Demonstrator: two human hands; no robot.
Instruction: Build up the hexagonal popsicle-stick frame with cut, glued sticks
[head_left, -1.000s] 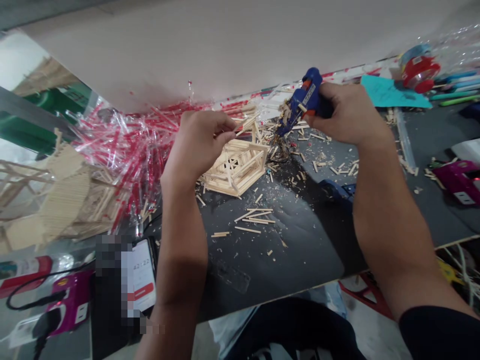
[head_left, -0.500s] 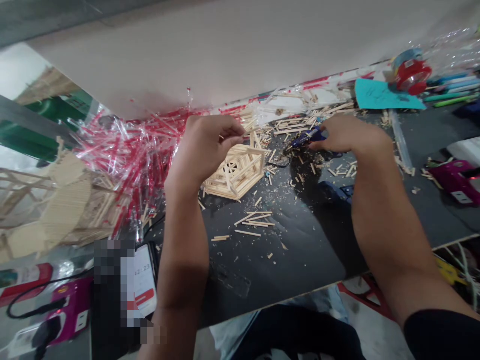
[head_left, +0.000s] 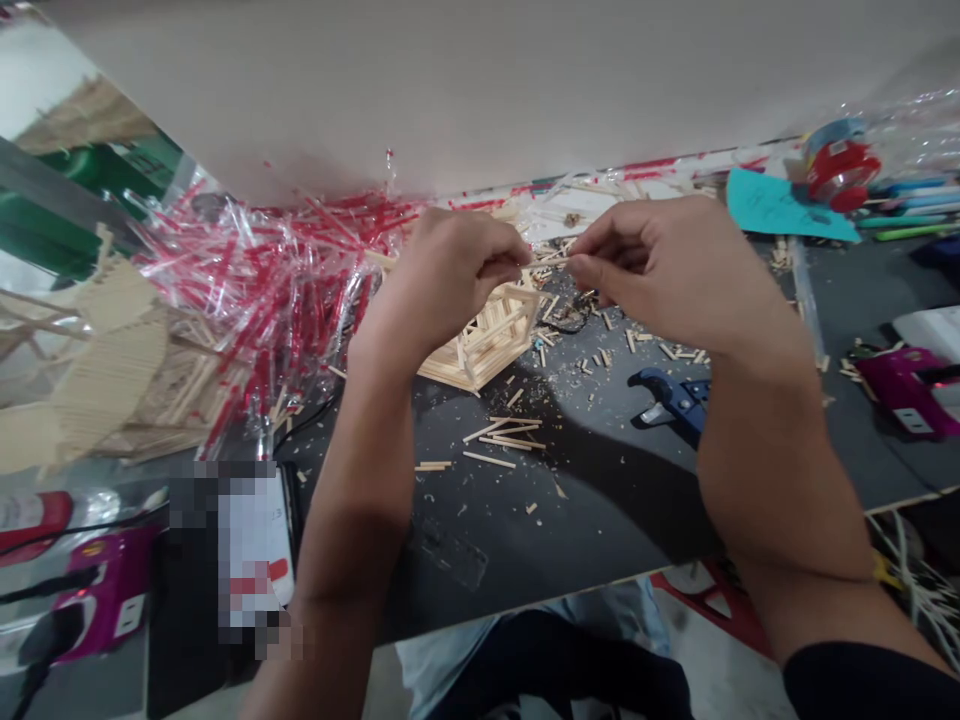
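Observation:
My left hand (head_left: 461, 285) is closed in a pinch on one end of a thin wooden stick (head_left: 549, 263). The fingertips of my right hand (head_left: 667, 270) pinch the stick's other end, so it lies level between both hands. Just below, partly hidden by my left hand, sits a many-sided frame built of wooden sticks (head_left: 495, 345) on the dark table (head_left: 570, 540). Nearer to me lie several loose cut sticks (head_left: 510, 432). A blue cutter (head_left: 679, 398) with a metal blade rests under my right wrist, its handle hidden by my forearm.
Red-and-clear plastic wrappers (head_left: 277, 270) heap up at the left, by a larger stick model (head_left: 112, 370). A phone (head_left: 259, 540) and a purple power strip (head_left: 109, 590) lie front left. At the right are another purple power strip (head_left: 911, 385), a blue-green paper (head_left: 787, 205) and a tape roll (head_left: 841, 170).
My right hand has let go of the dark blue tool at the back and moved left to the stick at my left fingertips. The view has shifted slightly.

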